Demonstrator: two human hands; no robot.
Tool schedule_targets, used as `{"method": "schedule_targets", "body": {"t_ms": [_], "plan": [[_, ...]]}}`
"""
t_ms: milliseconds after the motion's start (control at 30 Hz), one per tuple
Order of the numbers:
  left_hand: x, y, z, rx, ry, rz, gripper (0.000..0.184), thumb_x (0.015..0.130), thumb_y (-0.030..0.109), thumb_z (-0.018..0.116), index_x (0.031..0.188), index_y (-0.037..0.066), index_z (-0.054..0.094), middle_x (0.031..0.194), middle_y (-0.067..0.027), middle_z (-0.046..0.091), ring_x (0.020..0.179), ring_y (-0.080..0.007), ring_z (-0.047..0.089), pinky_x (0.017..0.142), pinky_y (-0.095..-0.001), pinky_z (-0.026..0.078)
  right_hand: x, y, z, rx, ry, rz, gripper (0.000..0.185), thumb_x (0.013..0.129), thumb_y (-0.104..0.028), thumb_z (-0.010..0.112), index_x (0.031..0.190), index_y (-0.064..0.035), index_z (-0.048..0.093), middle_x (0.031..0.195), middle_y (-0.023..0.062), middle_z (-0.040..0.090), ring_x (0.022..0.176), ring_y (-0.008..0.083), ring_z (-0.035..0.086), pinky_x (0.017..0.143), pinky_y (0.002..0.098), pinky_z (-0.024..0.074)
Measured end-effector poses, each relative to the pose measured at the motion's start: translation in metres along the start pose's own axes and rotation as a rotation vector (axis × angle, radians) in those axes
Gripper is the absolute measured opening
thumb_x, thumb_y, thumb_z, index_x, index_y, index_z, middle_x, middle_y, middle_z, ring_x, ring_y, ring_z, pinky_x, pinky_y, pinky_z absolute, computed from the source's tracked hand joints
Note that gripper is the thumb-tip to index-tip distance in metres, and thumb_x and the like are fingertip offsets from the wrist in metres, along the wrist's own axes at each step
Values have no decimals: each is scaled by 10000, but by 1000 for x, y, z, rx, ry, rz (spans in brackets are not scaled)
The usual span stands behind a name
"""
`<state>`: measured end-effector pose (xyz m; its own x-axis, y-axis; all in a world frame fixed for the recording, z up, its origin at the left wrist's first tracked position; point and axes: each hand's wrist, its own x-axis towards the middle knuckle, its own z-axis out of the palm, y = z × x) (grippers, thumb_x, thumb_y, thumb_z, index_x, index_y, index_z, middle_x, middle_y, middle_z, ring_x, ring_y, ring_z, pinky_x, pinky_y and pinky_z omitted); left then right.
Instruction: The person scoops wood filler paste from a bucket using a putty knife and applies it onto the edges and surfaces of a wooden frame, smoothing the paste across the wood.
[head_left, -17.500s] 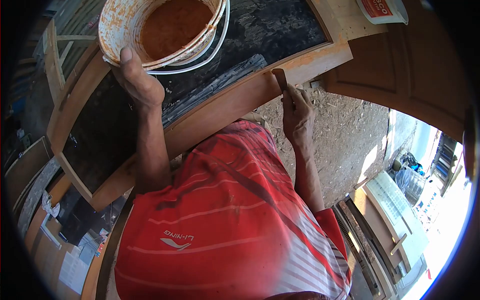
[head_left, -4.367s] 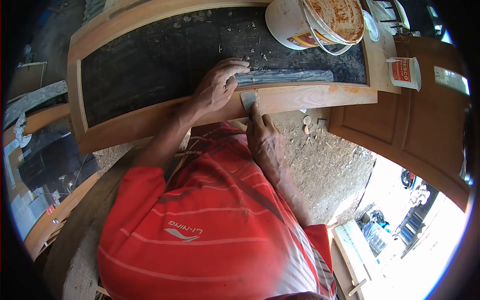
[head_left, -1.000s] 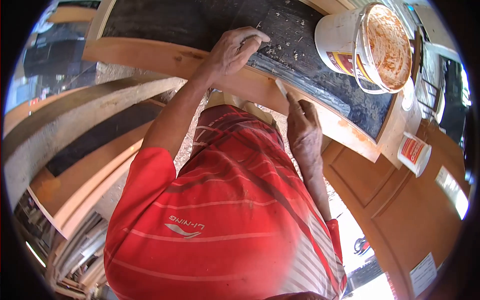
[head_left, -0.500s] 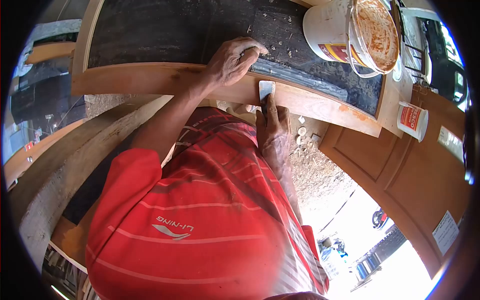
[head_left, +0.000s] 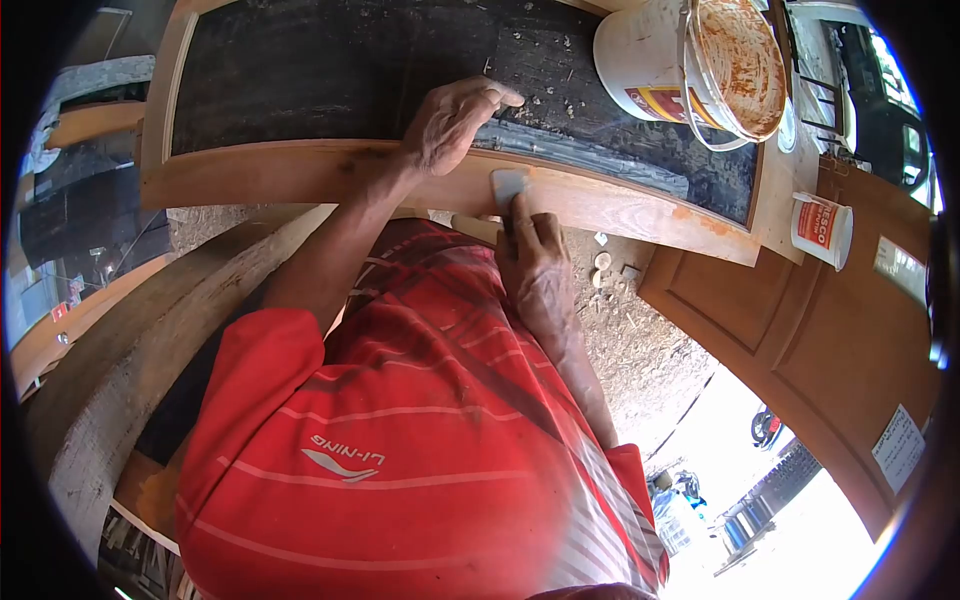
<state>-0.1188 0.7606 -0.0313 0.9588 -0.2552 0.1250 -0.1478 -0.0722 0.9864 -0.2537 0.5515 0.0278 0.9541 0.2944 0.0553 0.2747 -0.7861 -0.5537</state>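
Observation:
My right hand [head_left: 540, 280] grips a putty knife [head_left: 511, 185], its flat metal blade over the front wooden rail [head_left: 600, 205] of a framed panel. The handle is mostly hidden by my fingers. Higher up and to the left, my left hand [head_left: 450, 125] rests at the inner edge of the rail with its fingers curled; what they hold, if anything, is hidden. Beside it spreads the dark recessed surface [head_left: 300, 75] with scattered pale crumbs. A long grey strip [head_left: 590, 155] lies along the rail's inner edge.
A white bucket [head_left: 640, 65] smeared inside with orange-brown paste stands on the panel. A small white tub [head_left: 822, 230] sits near the right corner. Brown panelled wood [head_left: 740, 300] is at the right, a curved timber [head_left: 130, 340] at the left. Debris covers the ground [head_left: 640, 350].
The putty knife and my right hand have shifted slightly left along the rail. My left hand has also moved a little left, fingers still curled.

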Motion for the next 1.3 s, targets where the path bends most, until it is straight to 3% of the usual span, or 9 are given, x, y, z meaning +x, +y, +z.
{"method": "schedule_targets", "body": {"t_ms": [100,200,300,400,467,700,800,967,1300], "plan": [[1,3,0,-10,5,-76,527,1164,344,375,1268,-16,746,1274,-181,767,1212,-290,714,1094,-434,543,0,-6,-14,97,-48,23,546,963,-41,711,1490,27,587,1017,206,620,903,406,654,801,527,567],[0,0,2,-47,67,-31,402,1136,292,470,1231,42,770,1223,-131,796,1009,-195,716,935,-365,568,4,1,-20,95,-66,30,527,949,-31,720,1466,-22,621,1012,190,621,902,392,661,808,524,574],[0,2,4,-76,89,-34,415,1140,300,459,1225,42,772,1210,-121,794,1003,-197,709,926,-375,565,3,4,-38,211,-230,-60,524,947,21,692,1459,-82,650,986,174,620,866,357,663,790,505,571],[-1,11,2,-52,78,-36,518,1166,346,392,1252,-19,750,1256,-175,765,1171,-277,723,1062,-409,552,17,14,-68,215,-180,16,444,975,-6,718,1414,-70,714,997,178,678,847,303,717,762,419,575],[-4,14,5,8,176,64,454,1158,284,429,1230,-25,753,1228,-169,763,1128,-268,724,1035,-403,554,36,40,-81,175,-115,-11,336,1025,35,643,1349,-3,726,1010,191,704,880,290,733,761,376,565],[-49,42,29,249,604,252,315,1132,135,489,1152,-33,755,1180,-158,756,1112,-242,697,1017,-391,536,89,99,-90,116,-262,-282,219,1026,3,663,1233,33,730,1126,221,739,1000,417,725,875,441,572],[-70,37,43,398,749,174,259,1117,150,565,1094,-22,757,1090,-152,758,999,-269,719,902,-385,561,101,108,-91,101,-330,-352,229,996,11,667,1213,14,739,1138,202,743,1041,420,703,916,460,563],[-68,42,55,412,813,-81,364,1152,238,507,1131,-26,757,1137,-160,754,1108,-275,695,1000,-382,528,116,125,-92,145,-398,-440,235,976,20,659,1195,-3,739,1137,191,739,1064,420,681,928,480,555],[-64,37,58,559,839,-108,377,1147,274,526,1094,-17,760,1076,-156,765,1019,-302,710,929,-402,551,121,132,-90,184,-456,-476,249,974,19,659,1206,3,750,1173,191,734,1088,414,686,944,478,560]]}}
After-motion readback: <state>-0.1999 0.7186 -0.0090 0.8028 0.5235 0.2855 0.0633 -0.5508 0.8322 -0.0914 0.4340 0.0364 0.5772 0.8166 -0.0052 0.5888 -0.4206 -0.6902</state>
